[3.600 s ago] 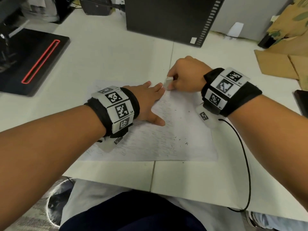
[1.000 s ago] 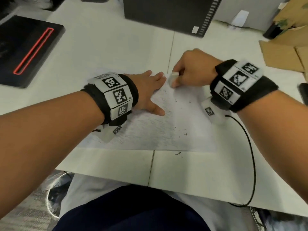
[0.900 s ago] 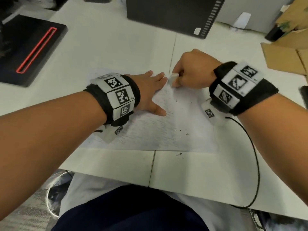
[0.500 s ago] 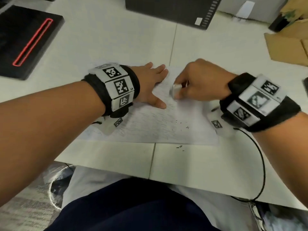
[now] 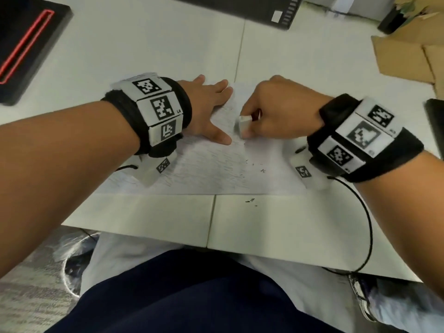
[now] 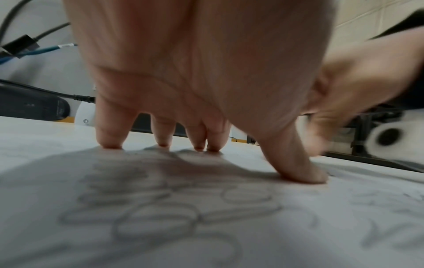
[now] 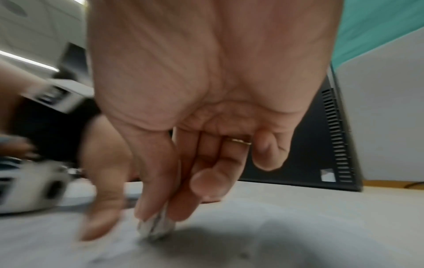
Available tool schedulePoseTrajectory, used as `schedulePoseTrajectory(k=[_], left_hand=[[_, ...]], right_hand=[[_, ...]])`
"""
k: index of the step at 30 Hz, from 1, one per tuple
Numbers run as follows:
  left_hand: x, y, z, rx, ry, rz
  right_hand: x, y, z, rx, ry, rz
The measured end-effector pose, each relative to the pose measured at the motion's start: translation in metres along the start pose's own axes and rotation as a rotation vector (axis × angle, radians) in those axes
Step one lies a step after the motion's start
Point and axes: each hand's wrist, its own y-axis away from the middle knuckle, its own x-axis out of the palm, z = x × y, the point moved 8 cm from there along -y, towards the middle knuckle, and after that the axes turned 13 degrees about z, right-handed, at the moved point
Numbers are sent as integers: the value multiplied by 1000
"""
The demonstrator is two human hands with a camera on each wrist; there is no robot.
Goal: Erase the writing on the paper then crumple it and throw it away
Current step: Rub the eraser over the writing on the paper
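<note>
A white sheet of paper (image 5: 216, 171) with faint pencil writing lies flat on the white table (image 5: 168, 44). My left hand (image 5: 206, 111) lies flat on its upper left part, straight fingers spread, fingertips (image 6: 110, 143) and thumb pressing the paper (image 6: 206, 217). My right hand (image 5: 276, 111) pinches a small white eraser (image 5: 245, 127) and holds its lower end against the paper just right of the left thumb. In the right wrist view the eraser (image 7: 157, 228), grey with smudge, touches the paper (image 7: 252, 235) between thumb and fingers.
Dark eraser crumbs (image 5: 249, 200) lie on the paper and near the table's front edge. A black computer case (image 5: 240, 10) stands at the back, a black device with a red stripe (image 5: 26, 44) at the left, cardboard (image 5: 406, 58) at the right. A bin (image 5: 72, 255) sits below the table.
My right hand has slid the eraser from the paper's top edge down toward me, to just beside the left thumb. The left hand stays pressed in place.
</note>
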Motion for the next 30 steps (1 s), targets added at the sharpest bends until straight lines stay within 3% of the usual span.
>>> schedulePoseTrajectory(k=[6, 14, 21, 30], left_hand=[[1, 0, 3, 7, -5, -7], [1, -1, 3, 5, 2, -15], [0, 0, 2, 1, -8, -28], [1, -1, 4, -11, -3, -8]], right_hand=[[-16, -16, -5, 41, 15, -103], [38, 33, 23, -47, 105, 22], [-8, 0, -4, 59, -20, -88], [52, 49, 33, -48, 155, 52]])
